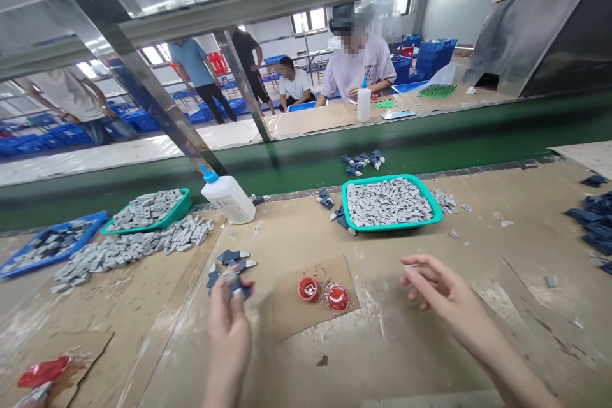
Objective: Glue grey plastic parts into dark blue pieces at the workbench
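The fingers (220, 309) of the left hand (228, 347) are clenched around a small dark blue and grey piece (233, 282), and this piece is held just above the cardboard-covered workbench (406, 357). The fingers (415, 268) of the right hand (452, 296) are released, a little curved, and they grasp nothing. Behind the workbench runs a green conveyor belt (406, 146). On the workbench stand a teal tray (392, 188) full of grey pieces and a white squeeze bottle (228, 199) with blue nozzle. Between the hands lies a brown cardboard sheet (296, 319) with two round red caps (323, 294) on it, and just beside the left hand are loose dark blue pieces (228, 257)
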A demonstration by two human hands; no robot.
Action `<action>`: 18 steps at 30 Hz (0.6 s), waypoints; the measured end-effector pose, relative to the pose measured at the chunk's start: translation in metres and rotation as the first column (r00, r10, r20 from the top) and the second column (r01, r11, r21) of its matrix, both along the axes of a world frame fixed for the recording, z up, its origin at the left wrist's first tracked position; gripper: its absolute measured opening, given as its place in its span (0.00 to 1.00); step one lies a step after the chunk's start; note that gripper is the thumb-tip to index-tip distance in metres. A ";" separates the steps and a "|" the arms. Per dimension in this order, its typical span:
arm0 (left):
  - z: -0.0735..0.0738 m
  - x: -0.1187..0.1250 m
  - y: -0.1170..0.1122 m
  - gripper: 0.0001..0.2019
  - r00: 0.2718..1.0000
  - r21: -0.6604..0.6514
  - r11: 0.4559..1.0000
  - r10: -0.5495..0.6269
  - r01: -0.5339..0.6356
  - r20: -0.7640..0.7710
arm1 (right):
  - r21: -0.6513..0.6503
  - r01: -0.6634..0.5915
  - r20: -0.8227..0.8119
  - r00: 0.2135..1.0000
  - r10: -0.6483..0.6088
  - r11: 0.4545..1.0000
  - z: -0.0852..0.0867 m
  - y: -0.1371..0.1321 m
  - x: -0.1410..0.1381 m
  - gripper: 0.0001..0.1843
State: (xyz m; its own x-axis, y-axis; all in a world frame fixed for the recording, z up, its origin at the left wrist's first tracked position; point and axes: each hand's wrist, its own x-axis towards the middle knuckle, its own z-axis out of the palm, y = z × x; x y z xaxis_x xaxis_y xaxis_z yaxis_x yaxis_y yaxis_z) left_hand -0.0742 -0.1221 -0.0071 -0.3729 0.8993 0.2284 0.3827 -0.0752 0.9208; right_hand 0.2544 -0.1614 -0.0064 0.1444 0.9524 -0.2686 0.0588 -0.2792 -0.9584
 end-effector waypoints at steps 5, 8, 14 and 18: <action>0.014 -0.087 0.030 0.31 0.716 -0.201 0.911 0.133 -0.361 -0.685 | 0.017 0.255 0.115 0.960 -0.255 0.967 -0.025 -0.004 0.044 0.22; 0.005 -0.112 0.044 0.31 0.619 -0.209 0.942 -0.001 -0.263 -0.785 | 0.051 0.309 0.114 0.943 -0.313 0.950 -0.038 -0.003 0.052 0.21; 0.033 -0.057 0.069 0.28 0.505 0.003 0.988 0.080 -0.152 -0.860 | 0.096 0.282 0.133 0.947 -0.293 0.955 -0.054 0.007 0.046 0.21; 0.077 0.032 0.130 0.22 0.617 0.121 0.970 -0.037 0.212 -0.786 | 0.135 0.313 0.168 0.928 -0.333 0.940 -0.052 0.009 0.034 0.22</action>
State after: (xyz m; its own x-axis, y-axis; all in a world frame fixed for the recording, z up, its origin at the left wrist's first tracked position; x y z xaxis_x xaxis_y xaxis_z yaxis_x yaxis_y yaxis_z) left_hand -0.0421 0.0079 0.0694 0.1334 0.8308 0.5404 0.9180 -0.3090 0.2485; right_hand 0.2884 -0.1523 -0.0583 0.4862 0.8669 -0.1096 0.1615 -0.2124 -0.9637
